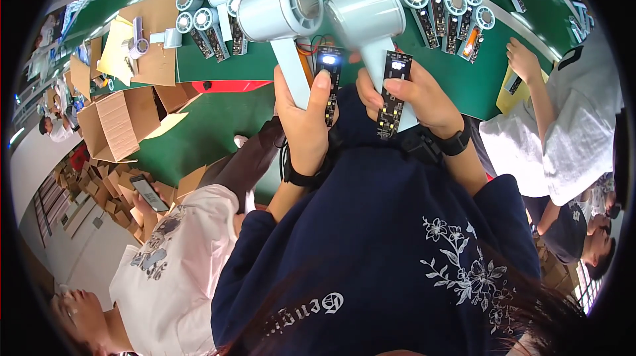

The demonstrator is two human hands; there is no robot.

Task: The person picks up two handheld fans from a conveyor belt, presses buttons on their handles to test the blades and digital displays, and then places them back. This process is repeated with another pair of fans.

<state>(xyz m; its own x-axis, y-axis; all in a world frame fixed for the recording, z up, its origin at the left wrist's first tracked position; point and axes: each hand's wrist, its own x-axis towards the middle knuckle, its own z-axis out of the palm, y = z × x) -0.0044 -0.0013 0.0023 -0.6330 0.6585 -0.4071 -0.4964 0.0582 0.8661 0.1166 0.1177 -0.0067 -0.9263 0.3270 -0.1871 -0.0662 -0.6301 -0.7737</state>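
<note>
My left hand point(305, 132) is closed around the handle of a pale blue handheld fan point(270, 17). Its thumb presses on a black circuit board point(328, 63) along that handle, where a small display glows white-blue. Another pale blue handheld fan point(368, 15) is gripped by my right hand point(434, 103), its head tilted to the left. Under the right thumb lies that fan's circuit board point(392, 107), with lit digits at the top and a few small lights lower down. Red wires and an orange part show beside the left fan's handle. Both fans are held up, heads away from me.
On the green table point(265, 68) stand several similar fans with bare boards, a group point(454, 5) at right and another point(205, 18) at left. Cardboard boxes point(119, 121) are at left. A person point(179, 250) with a phone sits left; another person point(556, 104) works at right.
</note>
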